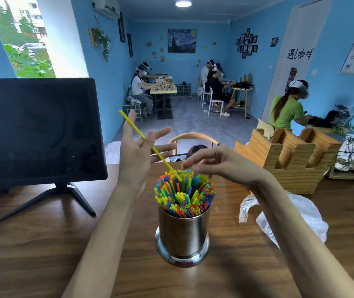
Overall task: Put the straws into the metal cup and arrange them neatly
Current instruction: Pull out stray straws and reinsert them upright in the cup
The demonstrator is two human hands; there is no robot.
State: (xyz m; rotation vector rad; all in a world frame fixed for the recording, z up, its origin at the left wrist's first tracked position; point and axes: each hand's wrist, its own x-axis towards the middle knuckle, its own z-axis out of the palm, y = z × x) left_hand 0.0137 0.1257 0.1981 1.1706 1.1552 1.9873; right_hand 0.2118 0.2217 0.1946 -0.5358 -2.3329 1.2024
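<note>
Left hand (138, 147) raised, fingers spread and relaxed, right hand (219, 164) palm down, fingers loosely curled

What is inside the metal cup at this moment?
The metal cup is packed with upright colored straws in green, blue, yellow and orange. One long yellow straw slants in from the left hand. The cup's interior and bottom are hidden.

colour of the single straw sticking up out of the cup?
Yellow: the long thin plastic straw slanting across the left hand, head view.
</note>
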